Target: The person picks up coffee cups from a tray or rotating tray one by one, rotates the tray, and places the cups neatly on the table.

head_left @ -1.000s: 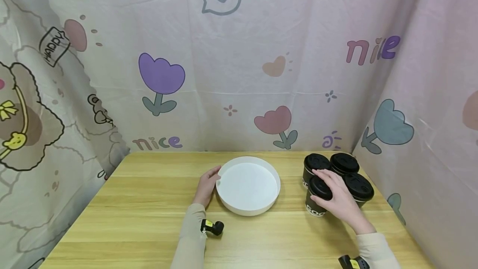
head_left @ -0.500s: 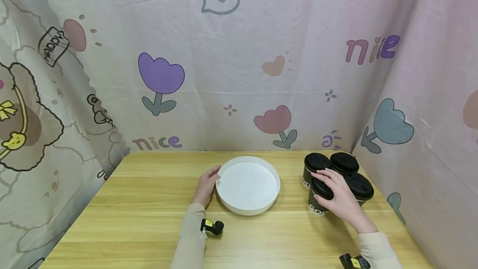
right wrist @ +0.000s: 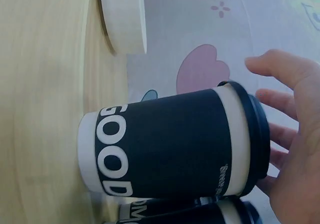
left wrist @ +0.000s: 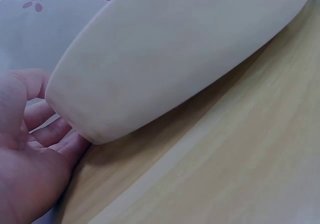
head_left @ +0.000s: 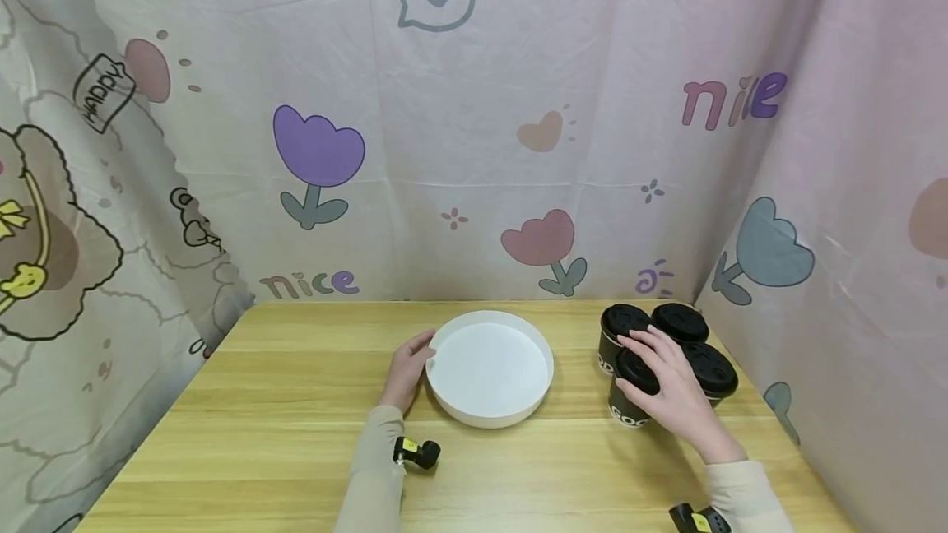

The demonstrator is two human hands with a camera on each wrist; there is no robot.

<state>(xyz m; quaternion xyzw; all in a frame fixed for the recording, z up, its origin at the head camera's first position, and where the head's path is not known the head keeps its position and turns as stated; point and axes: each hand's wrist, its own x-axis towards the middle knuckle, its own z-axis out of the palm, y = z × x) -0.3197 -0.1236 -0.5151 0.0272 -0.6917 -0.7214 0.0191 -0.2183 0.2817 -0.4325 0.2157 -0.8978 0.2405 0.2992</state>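
Observation:
A round white tray (head_left: 490,368) with a low wall lies at the middle of the table. My left hand (head_left: 406,373) holds its left edge, thumb at the rim and fingers curled against the underside in the left wrist view, where the tray's wall (left wrist: 165,58) shows. At the right, a black paper cup (head_left: 628,411) with a black lid stands upright. Over it is my right hand (head_left: 676,393), its fingers spread loosely about the lid. In the right wrist view the cup (right wrist: 170,146) reads "GOOD", and the thumb stands apart from its lid.
Close around that cup stand three similar lidded cups: one behind it (head_left: 622,323), one at the back right (head_left: 680,322) and one to its right (head_left: 711,368). The wooden table (head_left: 274,401) ends at a printed curtain (head_left: 437,130) at the back and sides.
The front cup has shifted slightly right, closer to the other cups, since the earliest frame. My right hand's fingers have loosened and lifted a little from the lid. The left hand stays at the tray.

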